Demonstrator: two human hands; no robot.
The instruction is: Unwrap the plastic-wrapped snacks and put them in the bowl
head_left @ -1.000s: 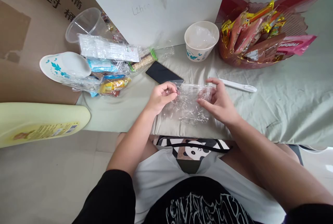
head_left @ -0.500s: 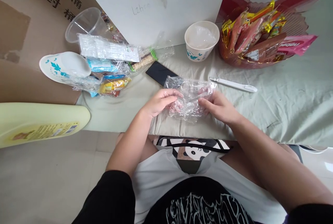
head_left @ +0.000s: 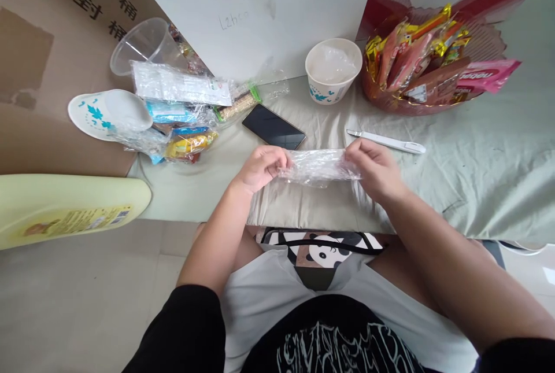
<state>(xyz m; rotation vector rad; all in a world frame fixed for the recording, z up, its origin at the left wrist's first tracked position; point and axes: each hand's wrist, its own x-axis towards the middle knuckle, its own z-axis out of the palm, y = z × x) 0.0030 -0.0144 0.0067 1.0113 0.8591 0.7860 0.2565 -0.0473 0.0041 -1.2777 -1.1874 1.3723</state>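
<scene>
A crinkled sheet of clear plastic wrap (head_left: 318,167) is stretched sideways between my two hands, above the cloth-covered table. My left hand (head_left: 265,166) pinches its left end with curled fingers. At the other end, my right hand (head_left: 373,167) grips it between thumb and fingers. Just behind the wrap lies a black smartphone (head_left: 274,125), fully in sight. A white-handled scalpel-like knife (head_left: 385,141) rests behind my right hand, its blade to the left. Further back stands a paper cup (head_left: 333,72) with crumpled clear plastic inside.
Wrapped snacks (head_left: 186,144), a tipped paper cup (head_left: 102,113) and a clear plastic cup (head_left: 145,46) crowd the left. A scalloped basket (head_left: 437,104) full of snacks sits back right. A white box (head_left: 269,20) closes the rear; a yellow bottle (head_left: 73,208) juts in from the left.
The plastic wrap has gone from a loose, wide sheet to a narrower strip drawn between my hands. My right hand rose slightly, and the phone is now uncovered.
</scene>
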